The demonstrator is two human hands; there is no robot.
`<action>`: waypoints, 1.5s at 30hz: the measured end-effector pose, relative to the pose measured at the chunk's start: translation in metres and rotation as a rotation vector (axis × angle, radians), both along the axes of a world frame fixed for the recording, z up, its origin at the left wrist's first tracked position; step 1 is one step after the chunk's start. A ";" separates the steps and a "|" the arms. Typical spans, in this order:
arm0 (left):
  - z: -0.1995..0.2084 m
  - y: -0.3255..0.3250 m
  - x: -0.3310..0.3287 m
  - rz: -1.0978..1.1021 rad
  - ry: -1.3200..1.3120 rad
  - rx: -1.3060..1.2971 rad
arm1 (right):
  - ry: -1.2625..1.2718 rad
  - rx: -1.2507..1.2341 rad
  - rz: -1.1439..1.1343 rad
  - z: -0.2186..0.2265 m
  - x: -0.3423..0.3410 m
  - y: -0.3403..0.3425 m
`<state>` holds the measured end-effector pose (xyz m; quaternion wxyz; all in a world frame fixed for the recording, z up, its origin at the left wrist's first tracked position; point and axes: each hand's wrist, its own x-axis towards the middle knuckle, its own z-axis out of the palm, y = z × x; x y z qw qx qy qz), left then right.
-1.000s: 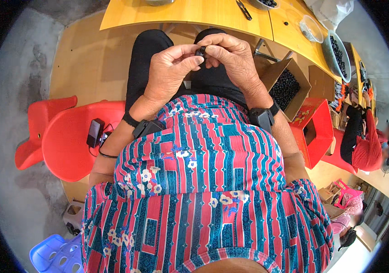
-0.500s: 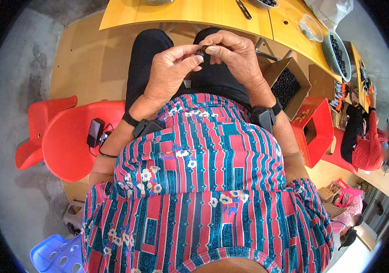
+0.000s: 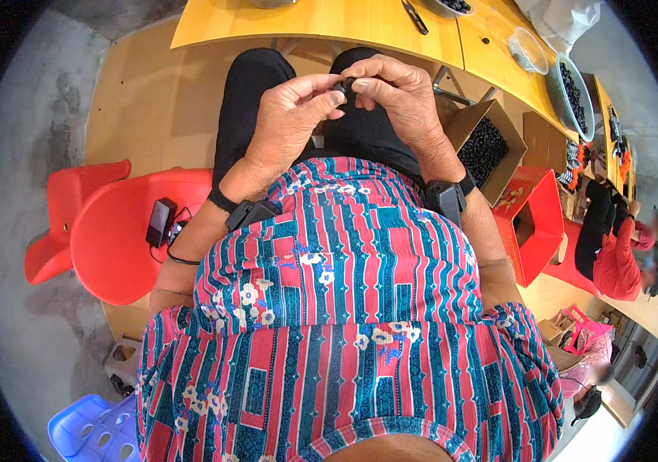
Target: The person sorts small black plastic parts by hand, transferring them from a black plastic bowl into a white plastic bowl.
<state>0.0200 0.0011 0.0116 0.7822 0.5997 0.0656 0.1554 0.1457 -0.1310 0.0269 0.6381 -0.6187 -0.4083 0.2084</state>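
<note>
Pinching a small black piece from opposite sides, the left hand and the right hand meet at the top centre of the frame, above the person's dark trousers. Each is clamped on the piece by thumb and bent fingers, the left at its left side, the right at its upper right; the fingers hide much of its shape. Black boxy devices are strapped to both wrists. Along the upper edge runs a yellow table, bearing a slim black tool, a clear tub and, at upper right, a pale blue-green basin of dark pieces. Right of the right hand, below the table, a cardboard box holds many more black pieces, with a red box just below it in the frame. At left, a black device with a cable lies on a red chair; a blue plastic stool stands at lower left. At the right edge sits a co-worker in red.
</note>
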 end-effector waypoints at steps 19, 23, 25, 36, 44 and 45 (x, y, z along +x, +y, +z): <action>-0.005 -0.001 0.000 -0.010 0.004 -0.141 | 0.139 0.188 -0.087 -0.019 -0.015 0.010; -0.007 0.001 0.000 -0.015 -0.002 -0.123 | -0.040 0.144 -0.112 -0.017 -0.010 0.009; -0.008 0.001 0.000 -0.019 0.001 -0.138 | -0.159 0.136 -0.103 -0.015 -0.011 0.009; -0.013 -0.003 0.001 -0.002 -0.008 -0.184 | -0.071 0.158 -0.112 -0.021 -0.018 0.007; -0.010 -0.002 0.003 0.119 -0.059 0.101 | 0.754 0.177 0.031 -0.021 -0.019 0.007; -0.009 -0.002 0.003 0.120 -0.058 0.101 | 0.791 0.221 0.086 -0.022 -0.018 0.006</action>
